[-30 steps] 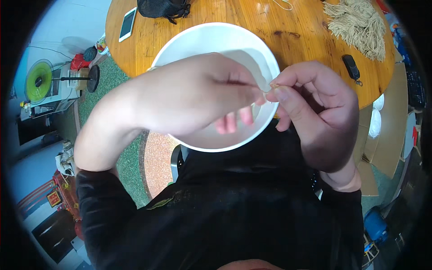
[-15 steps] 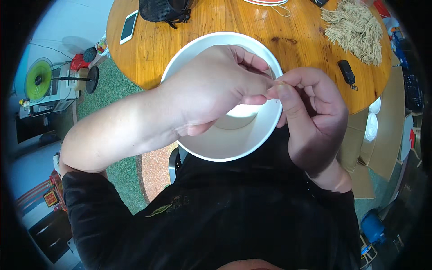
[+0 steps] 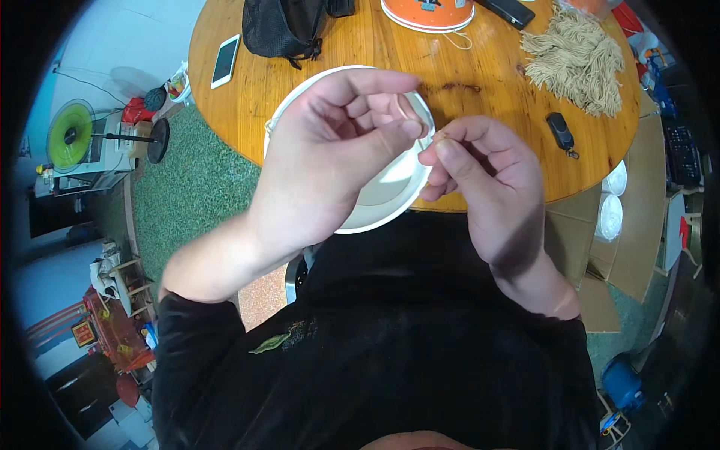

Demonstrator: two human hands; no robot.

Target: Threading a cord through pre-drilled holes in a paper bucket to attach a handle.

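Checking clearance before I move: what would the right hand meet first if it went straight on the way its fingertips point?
The left hand, most likely its thumb, just left of the right hand; depth is unclear, so the white bucket behind might come first.

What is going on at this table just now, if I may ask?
A person in a black top is handling something small by a white bucket at a round wooden table. The right hand pinches a tiny piece, too small to identify, near the rim. The left hand is over the bucket, its thumb close to the right fingertips; whether it holds anything is unclear. A phone and beige yarn lie on the table.
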